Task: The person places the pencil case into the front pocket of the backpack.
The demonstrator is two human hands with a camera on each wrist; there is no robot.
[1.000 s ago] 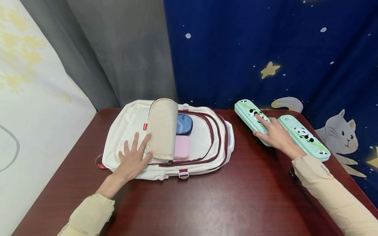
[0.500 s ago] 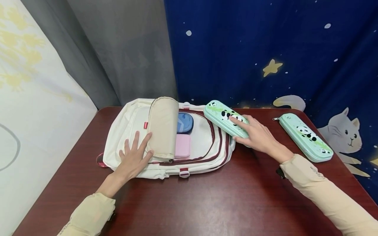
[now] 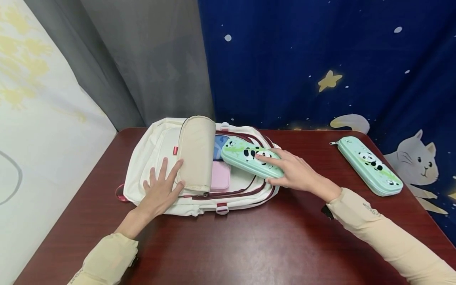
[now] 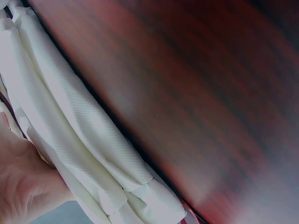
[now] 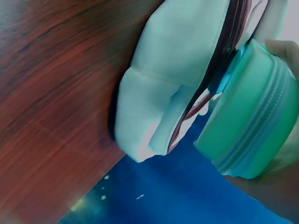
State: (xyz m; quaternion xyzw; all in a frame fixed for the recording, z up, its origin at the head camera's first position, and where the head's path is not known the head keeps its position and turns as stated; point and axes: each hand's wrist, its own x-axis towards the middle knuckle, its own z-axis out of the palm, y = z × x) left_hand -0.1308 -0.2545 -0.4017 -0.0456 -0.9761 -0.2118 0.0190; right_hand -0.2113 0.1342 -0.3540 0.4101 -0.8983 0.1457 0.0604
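Observation:
A white backpack [image 3: 156, 138] with dark red zips lies flat on the table, its beige front flap [image 3: 196, 154] folded back to the left. My left hand [image 3: 158, 196] rests on the bag with fingers spread, fingertips against the flap's edge. My right hand [image 3: 295, 170] grips a mint-green panda pencil case [image 3: 246, 156] by its right end, above the bag's opened pocket. In the right wrist view the zipped side of the pencil case [image 5: 247, 116] shows close to the bag. A blue case [image 3: 219, 146], partly covered, and a pink box [image 3: 220, 175] lie in the pocket.
A second mint-green panda pencil case [image 3: 370, 166] lies at the right end of the dark red wooden table [image 3: 249, 245]. Grey and dark blue curtains [image 3: 270, 71] hang behind the table's far edge. A white wall covering [image 3: 42, 138] stands on the left.
My right hand has carried the pencil case leftward from beside its twin to over the backpack's pocket, where it now partly covers the blue case. My left hand has stayed in place.

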